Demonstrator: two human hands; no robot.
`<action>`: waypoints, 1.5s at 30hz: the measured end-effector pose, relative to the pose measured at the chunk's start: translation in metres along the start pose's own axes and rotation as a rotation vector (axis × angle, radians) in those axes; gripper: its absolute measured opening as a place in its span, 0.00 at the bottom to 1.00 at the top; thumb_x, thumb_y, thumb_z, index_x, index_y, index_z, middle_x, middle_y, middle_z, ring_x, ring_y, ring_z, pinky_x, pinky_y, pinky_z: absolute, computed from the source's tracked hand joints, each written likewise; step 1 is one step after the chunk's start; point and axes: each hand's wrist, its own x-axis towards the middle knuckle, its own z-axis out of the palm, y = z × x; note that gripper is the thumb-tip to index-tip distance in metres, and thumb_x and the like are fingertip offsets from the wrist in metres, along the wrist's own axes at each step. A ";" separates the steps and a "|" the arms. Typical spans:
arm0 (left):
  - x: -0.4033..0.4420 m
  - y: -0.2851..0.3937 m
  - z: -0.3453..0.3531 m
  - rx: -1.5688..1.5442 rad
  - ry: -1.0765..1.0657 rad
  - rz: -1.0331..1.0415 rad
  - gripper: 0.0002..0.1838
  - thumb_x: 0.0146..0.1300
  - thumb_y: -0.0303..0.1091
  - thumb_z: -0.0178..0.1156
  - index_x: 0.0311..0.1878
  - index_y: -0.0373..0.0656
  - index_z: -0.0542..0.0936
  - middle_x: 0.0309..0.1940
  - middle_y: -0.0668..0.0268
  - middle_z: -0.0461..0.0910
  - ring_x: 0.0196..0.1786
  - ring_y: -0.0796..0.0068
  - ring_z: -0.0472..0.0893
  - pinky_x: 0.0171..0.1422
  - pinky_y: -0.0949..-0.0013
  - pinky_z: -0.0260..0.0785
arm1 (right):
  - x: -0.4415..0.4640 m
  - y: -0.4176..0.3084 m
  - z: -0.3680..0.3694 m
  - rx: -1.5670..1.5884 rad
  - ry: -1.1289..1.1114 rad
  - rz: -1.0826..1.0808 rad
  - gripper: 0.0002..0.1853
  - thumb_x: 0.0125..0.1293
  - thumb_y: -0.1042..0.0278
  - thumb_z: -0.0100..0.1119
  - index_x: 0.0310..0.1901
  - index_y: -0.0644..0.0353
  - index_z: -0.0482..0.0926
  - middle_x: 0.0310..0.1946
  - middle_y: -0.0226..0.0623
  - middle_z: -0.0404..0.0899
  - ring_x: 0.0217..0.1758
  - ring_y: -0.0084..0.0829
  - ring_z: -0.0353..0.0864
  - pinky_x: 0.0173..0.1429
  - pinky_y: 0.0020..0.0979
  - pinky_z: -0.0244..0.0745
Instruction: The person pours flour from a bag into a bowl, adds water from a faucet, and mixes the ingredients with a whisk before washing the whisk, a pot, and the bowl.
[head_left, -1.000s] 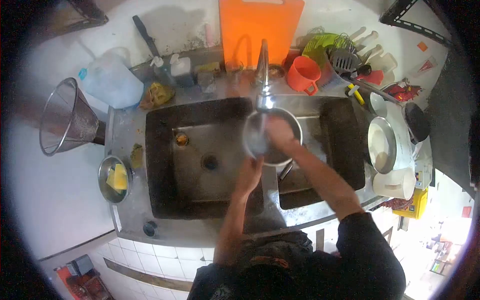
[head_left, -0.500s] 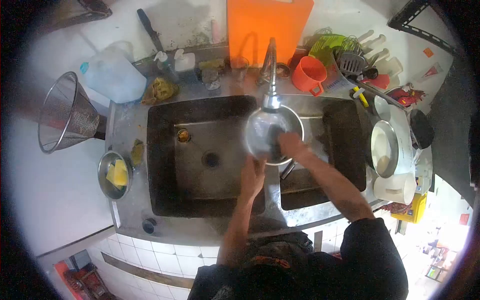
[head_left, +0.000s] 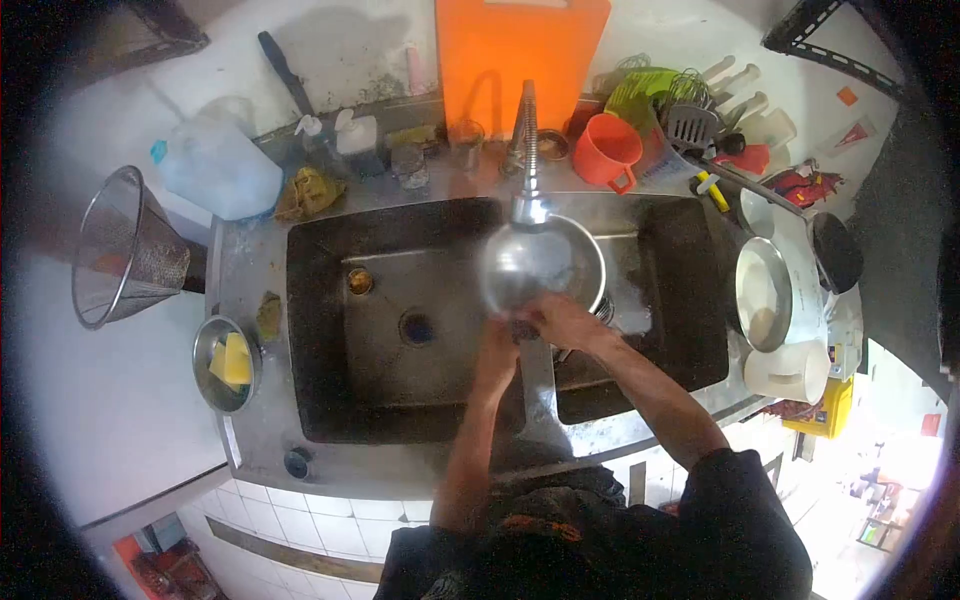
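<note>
A round metal bowl point(head_left: 540, 262) is under the faucet point(head_left: 530, 200), over the divider between the two sink basins. My left hand point(head_left: 499, 345) is closed on the bowl's near left edge. Beside it, my right hand point(head_left: 560, 318) is at the near rim, its fingers closed around something dark that I cannot make out, close to my left fingers. The bowl's inside looks shiny, with blurred water in it. Part of a metal object shows beneath the bowl's right side, in the right basin point(head_left: 690, 300).
The left basin point(head_left: 400, 380) has a small item near its back left. A bowl with yellow sponges point(head_left: 236, 360) stands left. Behind are an orange board point(head_left: 520, 60), a red mug point(head_left: 607, 150) and utensils point(head_left: 690, 125). Metal plates point(head_left: 763, 295) and a white container point(head_left: 788, 372) stand right.
My right hand has moved from inside the bowl toward its near rim, close to my left hand. My left hand stays at the bowl's edge.
</note>
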 end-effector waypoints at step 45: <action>-0.005 0.032 -0.031 0.108 -0.081 -0.218 0.28 0.70 0.47 0.43 0.67 0.42 0.56 0.20 0.60 0.74 0.24 0.69 0.77 0.31 0.60 0.69 | 0.093 0.000 -0.007 0.251 0.348 0.258 0.12 0.54 0.69 0.58 0.40 0.62 0.79 0.34 0.47 0.79 0.39 0.41 0.79 0.44 0.41 0.74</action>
